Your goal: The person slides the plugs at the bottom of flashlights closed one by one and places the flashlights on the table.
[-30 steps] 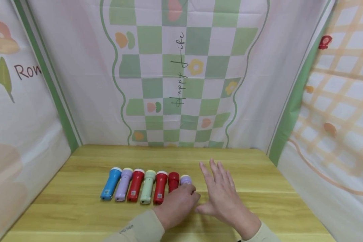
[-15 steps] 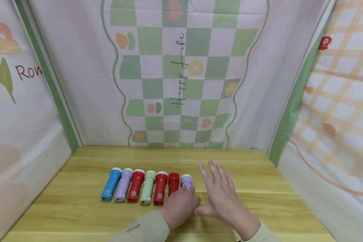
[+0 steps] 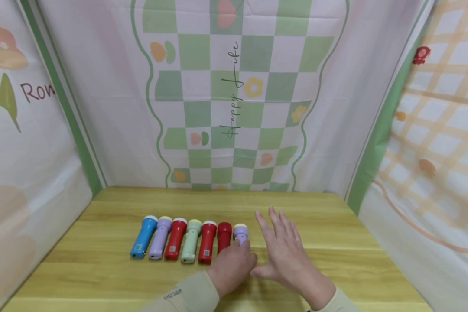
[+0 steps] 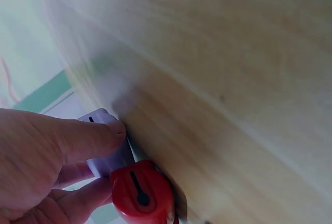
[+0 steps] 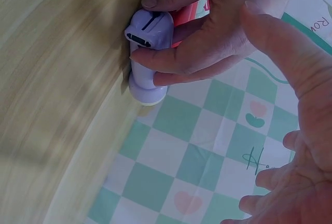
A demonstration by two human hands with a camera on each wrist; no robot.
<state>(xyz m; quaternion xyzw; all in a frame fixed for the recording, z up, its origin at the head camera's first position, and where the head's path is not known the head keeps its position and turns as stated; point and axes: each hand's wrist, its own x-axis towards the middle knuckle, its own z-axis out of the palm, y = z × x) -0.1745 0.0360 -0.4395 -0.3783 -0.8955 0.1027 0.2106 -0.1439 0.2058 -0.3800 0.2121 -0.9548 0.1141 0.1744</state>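
Note:
A row of flashlights lies side by side on the wooden table, lens ends pointing away. At its right end is a purple flashlight (image 3: 240, 232) with a pale yellow rim. My left hand (image 3: 232, 266) grips its lower body, thumb on one side and fingers on the other in the left wrist view, covering part of it. Just left of it lies a dark red flashlight (image 3: 224, 234), its lower end hidden by that hand in the head view; its red end cap (image 4: 141, 190) shows close to my fingers. My right hand (image 3: 286, 258) hovers to the right, fingers spread, holding nothing.
Further left in the row are a red flashlight (image 3: 207, 240), a pale green one (image 3: 190, 245), another red one (image 3: 176, 238), a second purple one (image 3: 160, 238) and a blue one (image 3: 144, 238). Patterned curtains (image 3: 253, 108) enclose the table (image 3: 316, 208) behind and at both sides.
My left hand has shifted slightly right and its fingers lie lower on the purple flashlight, showing more of its head. The right hand has barely moved; the other flashlights stay put.

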